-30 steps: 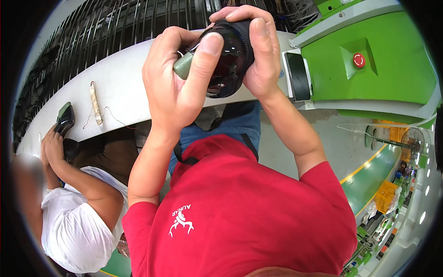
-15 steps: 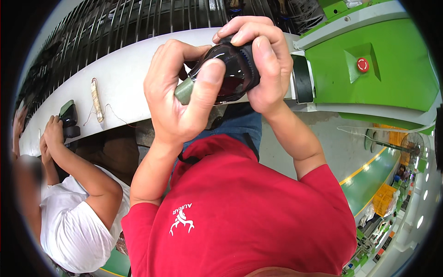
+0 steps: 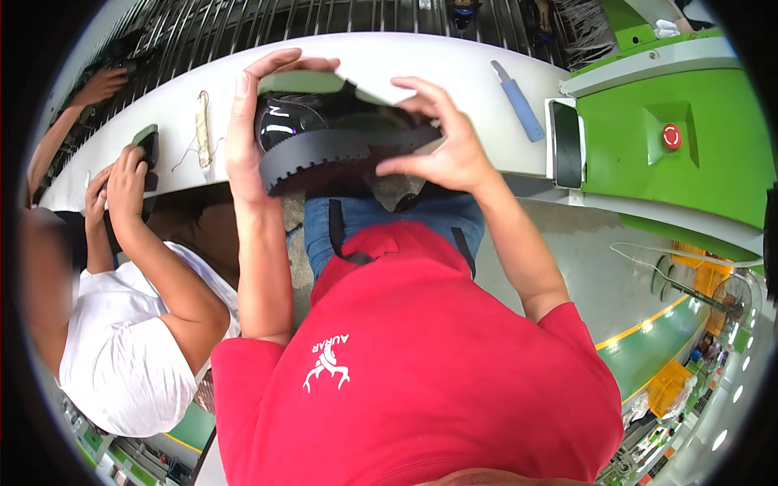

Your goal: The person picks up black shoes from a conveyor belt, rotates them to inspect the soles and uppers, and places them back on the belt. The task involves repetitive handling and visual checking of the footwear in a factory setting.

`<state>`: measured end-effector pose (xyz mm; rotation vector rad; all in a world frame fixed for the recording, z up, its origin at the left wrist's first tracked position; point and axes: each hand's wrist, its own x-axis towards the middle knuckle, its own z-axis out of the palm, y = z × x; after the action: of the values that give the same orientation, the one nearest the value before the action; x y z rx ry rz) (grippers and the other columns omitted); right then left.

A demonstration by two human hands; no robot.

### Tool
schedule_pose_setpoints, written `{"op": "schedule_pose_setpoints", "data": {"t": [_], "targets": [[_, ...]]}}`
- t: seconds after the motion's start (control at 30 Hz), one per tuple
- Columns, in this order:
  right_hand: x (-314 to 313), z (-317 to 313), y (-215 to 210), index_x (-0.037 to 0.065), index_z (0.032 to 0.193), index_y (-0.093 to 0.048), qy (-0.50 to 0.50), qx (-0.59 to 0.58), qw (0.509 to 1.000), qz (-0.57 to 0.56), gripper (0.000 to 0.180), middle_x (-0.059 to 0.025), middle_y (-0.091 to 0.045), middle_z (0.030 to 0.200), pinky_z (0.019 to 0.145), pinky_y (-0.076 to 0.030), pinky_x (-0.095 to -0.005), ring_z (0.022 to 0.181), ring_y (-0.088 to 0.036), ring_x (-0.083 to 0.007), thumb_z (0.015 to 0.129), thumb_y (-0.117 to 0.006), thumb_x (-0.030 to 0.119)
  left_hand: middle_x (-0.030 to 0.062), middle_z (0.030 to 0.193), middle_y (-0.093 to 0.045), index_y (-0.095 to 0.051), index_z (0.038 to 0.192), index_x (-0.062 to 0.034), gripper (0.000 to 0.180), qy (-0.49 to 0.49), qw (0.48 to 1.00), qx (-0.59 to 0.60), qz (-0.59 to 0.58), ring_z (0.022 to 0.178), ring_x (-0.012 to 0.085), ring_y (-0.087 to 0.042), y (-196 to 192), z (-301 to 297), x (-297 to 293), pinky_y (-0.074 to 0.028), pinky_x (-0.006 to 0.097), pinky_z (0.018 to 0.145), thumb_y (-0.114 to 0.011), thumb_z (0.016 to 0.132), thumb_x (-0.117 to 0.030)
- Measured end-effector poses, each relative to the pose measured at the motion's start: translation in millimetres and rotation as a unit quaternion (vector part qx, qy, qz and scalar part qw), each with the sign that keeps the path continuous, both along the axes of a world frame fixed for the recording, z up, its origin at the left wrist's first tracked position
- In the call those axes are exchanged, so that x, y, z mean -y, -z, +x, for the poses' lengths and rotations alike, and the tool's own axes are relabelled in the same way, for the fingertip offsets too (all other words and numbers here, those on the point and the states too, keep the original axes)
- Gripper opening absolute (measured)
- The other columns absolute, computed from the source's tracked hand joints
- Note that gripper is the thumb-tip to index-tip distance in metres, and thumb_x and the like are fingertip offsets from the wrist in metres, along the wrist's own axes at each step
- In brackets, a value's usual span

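Note:
Above the white bench, a glossy black shoe [image 3: 354,111] with a thick ridged black sole is held tilted, its sole side partly toward me. A green piece [image 3: 301,81], like a shoe last, shows at its top opening. My left hand [image 3: 251,121] is closed round the heel end, fingers reaching over the green piece. At the blurred toe, my right hand [image 3: 450,150] has its fingers and thumb spread around the shoe; whether it touches is hard to tell. Right of it on the bench lies a blue-handled knife [image 3: 521,108].
The curved white bench [image 3: 462,61] runs across, with metal bars [image 3: 340,18] behind it. A beige wrapped stick [image 3: 203,134] with thin cord lies leftward. A co-worker in a white shirt [image 3: 130,348] handles another dark shoe [image 3: 148,146]. On the right stands a green machine [image 3: 624,162] with a red button [image 3: 672,137].
The shoe has turned from toe-up between both hands to lie sideways, showing its sole edge. My right hand has loosened and spread its fingers. The blue-handled knife has come into sight.

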<state>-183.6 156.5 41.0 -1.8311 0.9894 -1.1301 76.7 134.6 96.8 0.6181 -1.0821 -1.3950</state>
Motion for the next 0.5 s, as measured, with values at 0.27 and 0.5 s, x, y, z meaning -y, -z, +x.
{"op": "schedule_pose_setpoints", "data": {"t": [0.27,0.5], "targets": [[26.8,-29.5,-9.2,0.022,0.130,-0.068,0.069,-0.191,0.946,-0.252,0.078,-0.0025,-0.072,0.122,0.097,-0.051,-0.0445,0.113,-0.069,-0.0289,0.060,-0.101,0.014,0.0240,0.161,-0.047,-0.043,0.163,0.0006,0.136,-0.084,0.852,0.478,-0.197,0.153,0.0402,-0.046,26.2,10.5,-13.0,-0.038,0.048,0.129,-0.110,0.053,-0.041],[12.1,-6.7,-17.9,0.025,0.117,-0.080,0.090,-0.232,0.911,-0.328,0.051,-0.0024,-0.070,0.136,0.107,-0.044,-0.0467,0.125,-0.063,-0.0289,0.069,-0.099,0.022,0.0234,0.148,-0.057,-0.050,0.157,0.0039,0.122,-0.083,0.869,0.467,-0.141,0.139,0.0378,-0.058,47.6,15.0,-1.7,-0.045,0.046,0.121,-0.107,0.058,-0.040]]}}
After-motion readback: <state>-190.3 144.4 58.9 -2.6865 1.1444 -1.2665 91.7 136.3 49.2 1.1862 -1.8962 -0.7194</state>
